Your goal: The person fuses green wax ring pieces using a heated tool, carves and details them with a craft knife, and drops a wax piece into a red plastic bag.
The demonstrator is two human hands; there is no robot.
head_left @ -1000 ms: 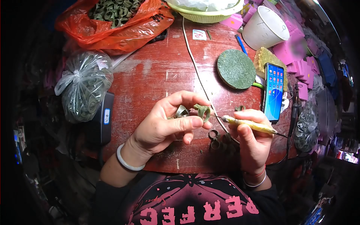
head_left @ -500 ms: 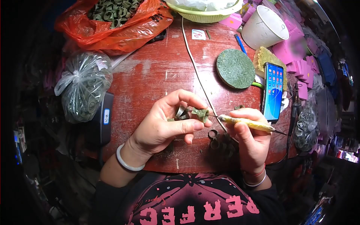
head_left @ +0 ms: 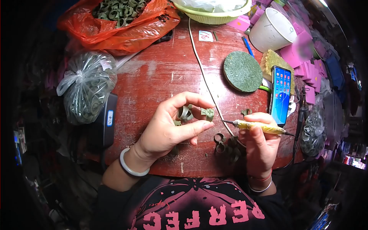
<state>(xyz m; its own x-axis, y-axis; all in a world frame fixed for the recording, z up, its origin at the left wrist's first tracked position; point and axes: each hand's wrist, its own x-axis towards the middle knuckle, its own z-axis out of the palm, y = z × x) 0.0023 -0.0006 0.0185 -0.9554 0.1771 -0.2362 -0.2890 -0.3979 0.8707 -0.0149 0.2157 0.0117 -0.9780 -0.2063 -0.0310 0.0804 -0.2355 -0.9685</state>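
Observation:
Between thumb and index finger, my left hand [head_left: 159, 124] pinches a small green ring [head_left: 208, 112] whose dotted, block-like top faces up. Further rings, such as a dark green band [head_left: 185, 113], sit in the curl of the same hand. My right hand [head_left: 262, 147] grips a hot wax pen [head_left: 258, 126] with a yellow wrapped handle and a thin dark tip. That tip points left at the green ring, a short gap away. Below the pen lie several loose green rings [head_left: 226, 146], partly in shadow, and one more ring [head_left: 245, 112] lies just above my right hand.
A white cord [head_left: 199, 63] crosses the red table [head_left: 153, 76]. On the right are a round green pad [head_left: 242, 71], a phone [head_left: 280, 96] and a white cup [head_left: 272, 30]. An orange bag [head_left: 119, 40] of rings and a knotted clear bag [head_left: 88, 88] stand left.
The wax pen has drawn back to the right, and its tip is now apart from the ring. The ring has turned in my left fingers, showing its dotted top.

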